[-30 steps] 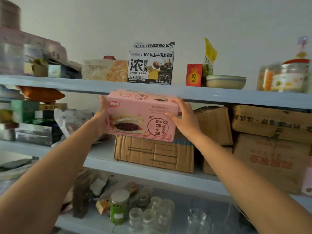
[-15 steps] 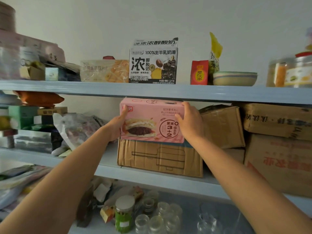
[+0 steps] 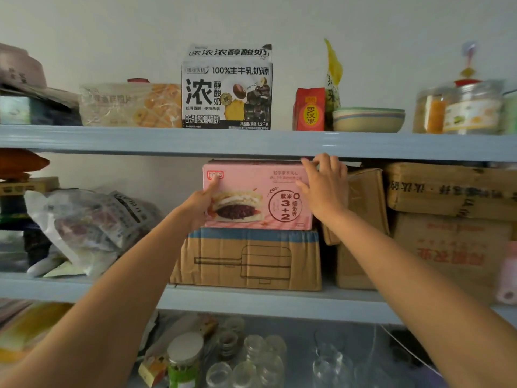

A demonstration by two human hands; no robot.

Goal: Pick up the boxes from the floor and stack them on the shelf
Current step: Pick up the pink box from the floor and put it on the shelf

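A pink snack box point(image 3: 251, 179) with a sandwich-cake picture sits on a brown cardboard box point(image 3: 249, 259) on the middle shelf point(image 3: 251, 301), just under the upper shelf board point(image 3: 251, 142). My left hand point(image 3: 200, 204) grips the pink box's lower left side, thumb on its front. At the box's upper right corner, my right hand point(image 3: 324, 189) holds on with fingers curled over the edge. Both forearms reach up from below.
A tilted carton point(image 3: 366, 200) leans right beside the pink box, with stacked cartons point(image 3: 447, 191) further right. A plastic bag point(image 3: 89, 222) lies to the left. A milk carton box point(image 3: 226, 91) and bowls point(image 3: 368, 119) stand above. Glass jars point(image 3: 251, 359) fill the shelf below.
The pink box went from tilted in front of the shelf edge to level and deeper in, resting on the cardboard box. My right hand slid up to its top right corner.
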